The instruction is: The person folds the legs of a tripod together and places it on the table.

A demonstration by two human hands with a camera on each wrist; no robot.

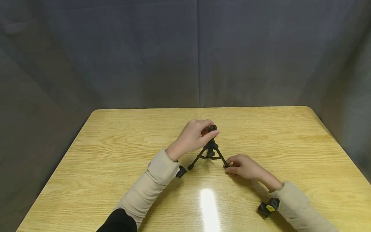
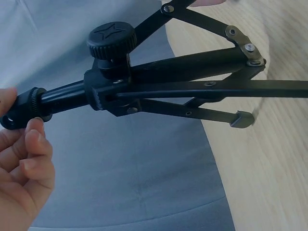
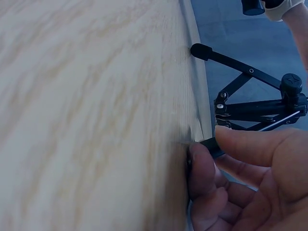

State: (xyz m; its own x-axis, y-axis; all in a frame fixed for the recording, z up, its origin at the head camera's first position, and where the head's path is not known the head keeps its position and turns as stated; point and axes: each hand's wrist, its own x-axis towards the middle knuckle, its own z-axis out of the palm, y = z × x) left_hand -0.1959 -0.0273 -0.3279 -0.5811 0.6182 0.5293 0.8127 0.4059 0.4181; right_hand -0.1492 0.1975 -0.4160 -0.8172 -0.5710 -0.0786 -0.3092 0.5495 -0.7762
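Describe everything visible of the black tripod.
The black tripod is held upright at the table, its legs spread; whether every foot bears on the surface is unclear. Legs and hinged braces look like metal, with silvery rivets at the joints, around a central column. A ribbed, plastic-looking knob with a star outline juts from the side. The left hand pinches the top end; the right hand holds one leg near its tip.
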